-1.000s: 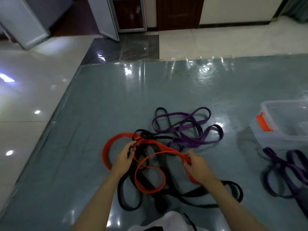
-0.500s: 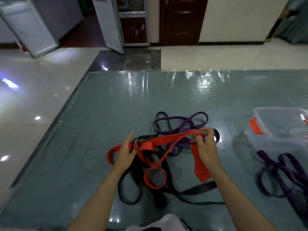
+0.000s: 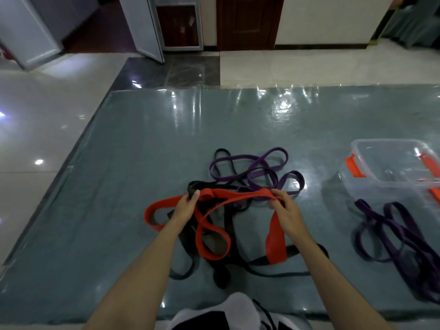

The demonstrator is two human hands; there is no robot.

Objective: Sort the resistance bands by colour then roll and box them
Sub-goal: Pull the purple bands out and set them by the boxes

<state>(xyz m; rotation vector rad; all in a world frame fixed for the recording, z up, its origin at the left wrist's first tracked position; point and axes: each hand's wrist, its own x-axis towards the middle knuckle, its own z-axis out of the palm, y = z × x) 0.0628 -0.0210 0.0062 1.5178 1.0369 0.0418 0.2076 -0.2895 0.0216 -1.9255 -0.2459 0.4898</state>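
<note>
both hands hold a red band (image 3: 228,198) stretched between them above a tangle of bands on the mat (image 3: 119,175), near its front edge. the left hand (image 3: 187,207) grips the band with its fingers (image 3: 194,196) curled over it; the right hand (image 3: 287,214) pinches it, and a wide red end hangs down beside that wrist. black bands (image 3: 228,234) lie under the red loops, with purple bands (image 3: 257,172) just beyond them. a clear box (image 3: 371,177) with orange clips sits toward the mat's right edge, and another purple pile (image 3: 400,236) lies in front of it.
</note>
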